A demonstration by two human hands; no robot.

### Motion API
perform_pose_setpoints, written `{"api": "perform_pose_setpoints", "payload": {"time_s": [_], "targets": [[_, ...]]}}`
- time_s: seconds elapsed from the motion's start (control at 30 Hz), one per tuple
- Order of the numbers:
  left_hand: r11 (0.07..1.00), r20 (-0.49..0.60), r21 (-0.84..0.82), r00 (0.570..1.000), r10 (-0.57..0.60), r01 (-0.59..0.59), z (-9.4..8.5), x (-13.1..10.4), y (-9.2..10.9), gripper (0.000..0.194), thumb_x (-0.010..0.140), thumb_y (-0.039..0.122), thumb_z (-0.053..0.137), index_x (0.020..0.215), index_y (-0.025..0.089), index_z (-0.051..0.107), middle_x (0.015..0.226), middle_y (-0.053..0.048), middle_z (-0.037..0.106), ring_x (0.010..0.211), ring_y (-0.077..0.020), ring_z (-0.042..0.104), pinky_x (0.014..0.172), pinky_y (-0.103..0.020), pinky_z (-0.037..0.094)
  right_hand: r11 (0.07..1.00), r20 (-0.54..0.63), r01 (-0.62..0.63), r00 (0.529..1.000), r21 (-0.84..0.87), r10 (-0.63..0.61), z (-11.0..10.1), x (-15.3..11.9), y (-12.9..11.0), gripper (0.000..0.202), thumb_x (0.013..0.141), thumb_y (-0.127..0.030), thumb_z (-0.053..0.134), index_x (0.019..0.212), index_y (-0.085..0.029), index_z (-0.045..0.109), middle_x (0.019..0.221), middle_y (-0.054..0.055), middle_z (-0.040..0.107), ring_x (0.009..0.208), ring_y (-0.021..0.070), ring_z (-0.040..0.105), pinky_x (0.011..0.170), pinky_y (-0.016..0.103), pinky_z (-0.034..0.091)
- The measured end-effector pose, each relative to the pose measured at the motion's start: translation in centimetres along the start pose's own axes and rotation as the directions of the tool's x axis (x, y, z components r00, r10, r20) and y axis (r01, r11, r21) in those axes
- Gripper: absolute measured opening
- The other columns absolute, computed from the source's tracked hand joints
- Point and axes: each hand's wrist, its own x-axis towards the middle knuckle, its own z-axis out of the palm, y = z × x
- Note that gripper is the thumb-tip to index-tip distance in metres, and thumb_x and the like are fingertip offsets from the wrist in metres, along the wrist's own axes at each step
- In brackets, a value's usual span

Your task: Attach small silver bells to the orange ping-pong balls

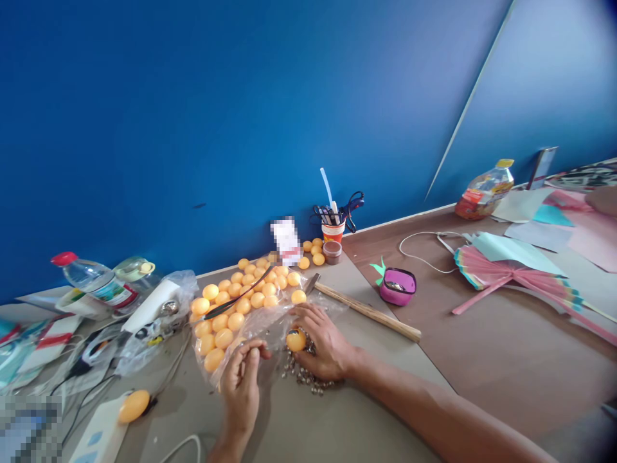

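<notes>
My right hand is closed around an orange ball that has a dark spot on top. It rests over a pile of small shiny metal pieces. To its left, my left hand is raised with the thumb and fingers brought together; whatever they may hold is too small to make out. Many orange balls lie on and in clear plastic just beyond both hands, with a black strap-like tool across them. A hammer with a wooden handle lies behind my right hand.
A purple pouch, a cup of pens and a small round jar stand farther back. Bottles, bags and cables crowd the left, near a white power strip. A pink fan and papers lie right, by another person's hand.
</notes>
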Motion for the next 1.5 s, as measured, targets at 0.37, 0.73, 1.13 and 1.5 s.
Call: {"api": "perform_pose_setpoints", "payload": {"time_s": [0.37, 0.73, 1.13, 1.5], "targets": [[0.853, 0.191, 0.431, 0.954, 0.231, -0.293, -0.4, 0.9, -2.4, 0.030, 0.088, 0.037, 0.049, 0.106, 0.022, 0.069, 0.105, -0.010, 0.073, 0.099, -0.0271, 0.067, 0.091, -0.043, 0.053, 0.994, 0.027, 0.030, 0.999, -0.102, -0.027, -0.5, 0.5, -0.5, 0.031, 0.062, -0.023, 0.055, 0.092, -0.019, 0.049, 0.088, 0.008, 0.061, 0.082, 0.0241, 0.053, 0.088, 0.043, 0.037], [0.584, 0.389, 0.571, 0.817, 0.426, -0.577, 0.1, 1.1, -3.5, 0.030, 0.088, 0.012, 0.040, 0.101, 0.019, 0.066, 0.102, -0.008, 0.071, 0.095, -0.0212, 0.067, 0.082, -0.039, 0.058, 0.991, -0.007, 0.077, 0.997, -0.108, -0.078, 0.3, 0.2, 0.2, 0.030, 0.063, -0.026, 0.055, 0.091, -0.020, 0.048, 0.089, 0.008, 0.060, 0.084, 0.0243, 0.053, 0.092, 0.047, 0.036], [0.558, 0.361, 0.625, 0.836, 0.414, -0.546, -0.3, 1.2, -4.0, 0.027, 0.090, 0.023, 0.041, 0.106, 0.019, 0.064, 0.101, -0.009, 0.072, 0.096, -0.0238, 0.067, 0.086, -0.041, 0.055, 0.992, -0.026, 0.070, 0.997, -0.106, -0.073, 0.3, 0.3, 0.2, 0.028, 0.065, -0.026, 0.055, 0.091, -0.020, 0.047, 0.089, 0.008, 0.060, 0.085, 0.0242, 0.053, 0.091, 0.046, 0.037], [0.382, 0.259, 0.789, 0.824, 0.504, -0.482, 0.3, 1.8, -5.3, 0.033, 0.087, 0.026, 0.047, 0.115, 0.012, 0.060, 0.122, -0.019, 0.063, 0.128, -0.0351, 0.045, 0.108, -0.057, 0.034, 0.990, -0.039, 0.049, 0.998, -0.134, -0.055, 0.3, 0.3, 0.2, 0.027, 0.067, -0.024, 0.057, 0.092, -0.020, 0.049, 0.090, 0.008, 0.060, 0.086, 0.0242, 0.054, 0.092, 0.047, 0.037]]}}
